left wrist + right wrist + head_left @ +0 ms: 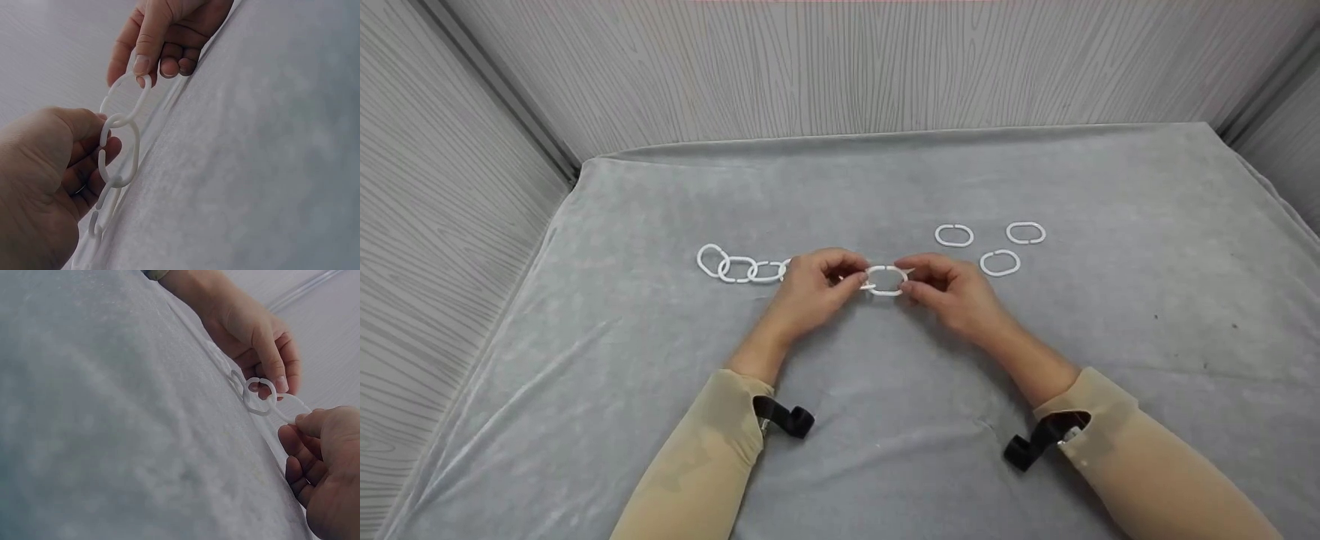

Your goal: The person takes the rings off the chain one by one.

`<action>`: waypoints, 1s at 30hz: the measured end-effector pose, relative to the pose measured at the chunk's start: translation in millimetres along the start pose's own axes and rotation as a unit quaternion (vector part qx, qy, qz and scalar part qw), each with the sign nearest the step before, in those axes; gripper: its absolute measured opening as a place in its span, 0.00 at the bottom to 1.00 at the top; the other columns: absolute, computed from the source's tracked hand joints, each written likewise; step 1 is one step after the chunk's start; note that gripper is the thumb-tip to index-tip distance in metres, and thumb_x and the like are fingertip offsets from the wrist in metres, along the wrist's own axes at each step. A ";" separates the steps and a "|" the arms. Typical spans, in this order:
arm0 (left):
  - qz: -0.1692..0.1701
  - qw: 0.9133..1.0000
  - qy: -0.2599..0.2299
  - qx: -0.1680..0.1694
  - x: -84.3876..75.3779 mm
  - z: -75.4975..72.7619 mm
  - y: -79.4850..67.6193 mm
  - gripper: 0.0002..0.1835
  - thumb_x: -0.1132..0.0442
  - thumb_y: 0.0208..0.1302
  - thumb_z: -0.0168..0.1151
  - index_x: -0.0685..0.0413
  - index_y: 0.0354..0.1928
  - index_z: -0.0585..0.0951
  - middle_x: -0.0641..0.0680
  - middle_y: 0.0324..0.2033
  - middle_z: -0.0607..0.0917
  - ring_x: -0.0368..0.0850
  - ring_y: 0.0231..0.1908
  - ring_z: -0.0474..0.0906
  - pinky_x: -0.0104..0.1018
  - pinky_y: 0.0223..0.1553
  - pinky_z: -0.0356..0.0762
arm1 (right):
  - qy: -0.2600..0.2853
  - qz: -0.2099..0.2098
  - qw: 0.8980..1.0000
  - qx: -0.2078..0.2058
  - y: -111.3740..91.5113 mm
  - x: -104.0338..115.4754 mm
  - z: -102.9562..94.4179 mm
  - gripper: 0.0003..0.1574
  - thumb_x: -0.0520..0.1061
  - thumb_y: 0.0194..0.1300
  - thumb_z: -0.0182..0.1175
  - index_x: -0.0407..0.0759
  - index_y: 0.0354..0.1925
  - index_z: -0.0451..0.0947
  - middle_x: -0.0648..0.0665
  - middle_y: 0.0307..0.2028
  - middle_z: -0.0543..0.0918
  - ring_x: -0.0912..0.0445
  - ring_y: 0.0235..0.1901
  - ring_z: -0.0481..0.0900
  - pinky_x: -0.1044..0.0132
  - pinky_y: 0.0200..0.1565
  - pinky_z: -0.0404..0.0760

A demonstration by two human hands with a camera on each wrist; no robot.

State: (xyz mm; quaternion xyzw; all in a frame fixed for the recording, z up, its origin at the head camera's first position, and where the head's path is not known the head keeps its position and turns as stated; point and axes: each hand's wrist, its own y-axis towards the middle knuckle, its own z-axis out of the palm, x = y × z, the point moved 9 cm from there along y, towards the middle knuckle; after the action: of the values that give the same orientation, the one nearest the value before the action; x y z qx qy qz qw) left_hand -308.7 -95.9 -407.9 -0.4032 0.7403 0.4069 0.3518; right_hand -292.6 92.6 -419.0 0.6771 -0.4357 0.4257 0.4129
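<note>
A chain of white oval plastic links (765, 280) lies on the cloth and runs rightward under my left hand (817, 289). That hand pinches a link (135, 146) near the chain's right end, with thumb and finger close to the small gap in it. Hooked through this one is the end link (885, 293), held up between both hands. My right hand (952, 292) pinches its far end between thumb and index finger. In the right wrist view the two joined links hang between the hands; the fingers cover part of each.
Three loose white links, a near one (1000, 273), a left one (955, 244) and a right one (1026, 241), lie beyond my right hand. Grey cloth (870, 450) covers the table. Wood-patterned panels (840, 67) stand behind and at the sides. Black mounts (787, 418) sit on both wrists.
</note>
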 end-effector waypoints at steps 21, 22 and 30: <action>0.007 0.998 0.021 -0.064 2.6 -15.7 -2.0 0.06 0.66 0.70 0.70 0.62 0.44 0.89 0.53 0.37 0.90 0.43 0.37 0.82 0.33 0.40 0.78 | 0.012 0.003 0.999 -0.035 2.3 -0.9 -8.0 0.19 0.32 0.69 0.69 0.33 0.57 0.85 0.37 0.34 0.87 0.58 0.29 0.83 0.70 0.35 0.81; 0.006 0.998 0.021 -0.063 2.7 -15.5 -1.9 0.06 0.66 0.70 0.70 0.61 0.44 0.89 0.53 0.37 0.90 0.43 0.38 0.82 0.33 0.41 0.78 | 0.012 0.004 0.999 -0.038 2.2 -1.1 -8.7 0.19 0.32 0.68 0.69 0.33 0.57 0.85 0.37 0.34 0.87 0.58 0.29 0.83 0.70 0.35 0.81; 0.001 0.999 0.015 -0.051 3.8 -14.3 -1.2 0.07 0.65 0.69 0.71 0.61 0.44 0.89 0.52 0.38 0.90 0.43 0.40 0.84 0.34 0.42 0.79 | 0.012 0.013 0.998 -0.057 1.4 -3.5 -13.3 0.19 0.32 0.69 0.69 0.35 0.57 0.86 0.38 0.34 0.86 0.57 0.29 0.83 0.70 0.34 0.80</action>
State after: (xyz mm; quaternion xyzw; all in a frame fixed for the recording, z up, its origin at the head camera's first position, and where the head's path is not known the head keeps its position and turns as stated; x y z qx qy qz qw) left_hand -312.0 -110.2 -405.5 -0.4260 0.7243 0.4382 0.3193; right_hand -297.7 105.5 -418.1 0.6415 -0.4633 0.4136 0.4503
